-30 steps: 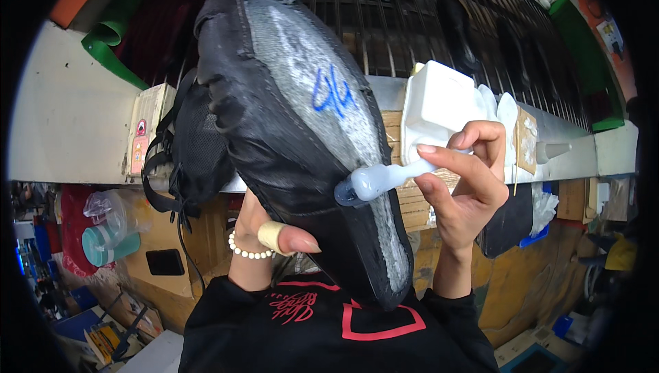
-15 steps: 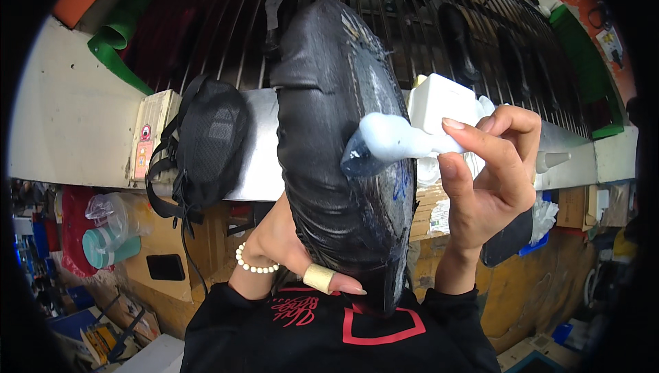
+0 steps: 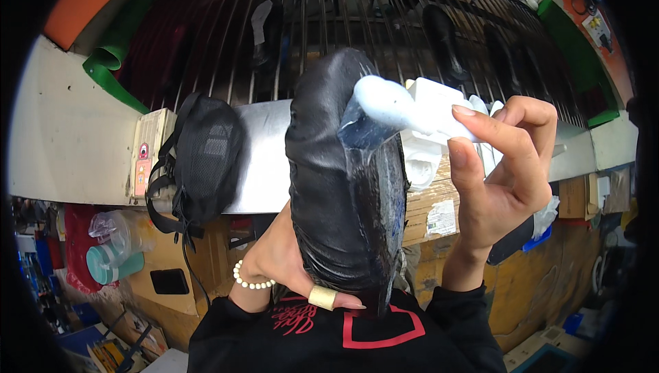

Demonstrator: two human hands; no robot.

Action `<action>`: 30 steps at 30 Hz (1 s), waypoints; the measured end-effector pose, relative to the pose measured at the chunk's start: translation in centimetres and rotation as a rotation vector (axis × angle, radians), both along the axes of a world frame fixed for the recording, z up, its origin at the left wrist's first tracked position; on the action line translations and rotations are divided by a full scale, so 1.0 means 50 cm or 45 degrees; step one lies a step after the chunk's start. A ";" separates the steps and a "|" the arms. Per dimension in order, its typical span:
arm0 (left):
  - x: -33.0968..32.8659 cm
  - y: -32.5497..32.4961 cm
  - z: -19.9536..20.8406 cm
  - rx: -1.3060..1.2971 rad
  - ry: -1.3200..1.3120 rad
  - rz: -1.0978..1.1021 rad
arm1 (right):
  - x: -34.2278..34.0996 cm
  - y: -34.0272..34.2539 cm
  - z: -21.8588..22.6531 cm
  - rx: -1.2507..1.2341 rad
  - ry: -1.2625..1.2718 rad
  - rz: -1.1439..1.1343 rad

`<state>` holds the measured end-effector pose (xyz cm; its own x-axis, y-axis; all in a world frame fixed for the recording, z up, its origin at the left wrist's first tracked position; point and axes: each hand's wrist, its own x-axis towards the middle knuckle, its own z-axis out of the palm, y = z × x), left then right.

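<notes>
A black leather shoe upper (image 3: 322, 167), stretched over a form, stands lengthwise before my chest, its creased side to the left and its bottom edge to the right. My left hand (image 3: 292, 263) grips its lower end, the thumb with a tan band across the front and the other fingers hidden behind. Between thumb and fingertips, my right hand (image 3: 504, 167) pinches a small brush with a thick whitish-blue head (image 3: 384, 102). Its dark, wet-looking bristles (image 3: 364, 126) touch the upper along the edge near the top. A glossy wet streak runs down below them.
A black mesh bag (image 3: 206, 160) lies on the metal-topped bench (image 3: 264, 160) to the left. Behind the shoe, a white container (image 3: 432, 95) stands at the right. A rack of metal bars (image 3: 206, 64) holds several black shoe pieces. A dark phone (image 3: 169, 281) rests on cardboard at lower left.
The shoe has tilted, its top end now lower and less of its bottom showing. The brush has moved up nearer that end, and my right hand slightly right. Both grips are unchanged.
</notes>
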<state>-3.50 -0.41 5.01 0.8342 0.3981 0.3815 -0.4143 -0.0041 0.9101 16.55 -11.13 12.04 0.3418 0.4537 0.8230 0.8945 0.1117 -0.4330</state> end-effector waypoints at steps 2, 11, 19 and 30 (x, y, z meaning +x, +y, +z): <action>0.002 0.011 0.007 0.276 0.011 -0.002 | 0.004 -0.002 0.007 0.013 -0.021 -0.020; -0.003 0.031 0.002 0.391 0.146 -0.278 | 0.036 0.002 -0.005 0.078 0.073 0.176; -0.012 0.001 -0.023 -0.030 -0.025 -0.271 | 0.063 -0.003 -0.044 0.014 0.087 0.480; -0.002 -0.010 -0.032 -0.329 -0.183 -0.428 | 0.096 -0.009 -0.042 -0.031 -0.117 0.629</action>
